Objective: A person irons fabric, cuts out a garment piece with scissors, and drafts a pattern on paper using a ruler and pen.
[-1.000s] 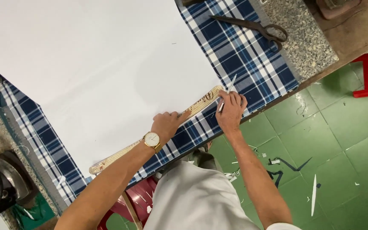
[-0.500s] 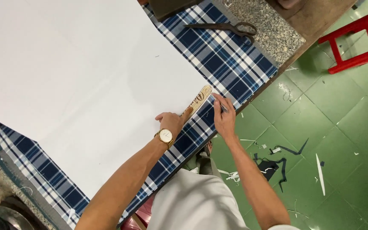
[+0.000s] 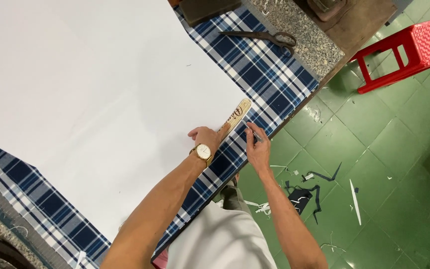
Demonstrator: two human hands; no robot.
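Observation:
A large white sheet (image 3: 90, 94) lies over blue plaid fabric (image 3: 260, 69) on the table. Along the sheet's near edge rests a wooden ruler (image 3: 236, 114). My left hand (image 3: 204, 135), a gold watch on its wrist, presses down on the ruler's near part. My right hand (image 3: 257, 147) holds a thin pen (image 3: 253, 132) with its tip beside the ruler on the plaid fabric. Most of the ruler is hidden under my left hand and forearm.
Dark scissors (image 3: 265, 37) lie at the far end of the table on the plaid and a speckled stone top (image 3: 314, 45). A red plastic stool (image 3: 404, 50) stands on the green tiled floor (image 3: 384, 149), which carries fabric scraps (image 3: 304, 192).
The view has shifted, so table and stool sit differently in frame. Both hands stay together at the ruler; the right hand with the pen has moved slightly along the ruler's edge.

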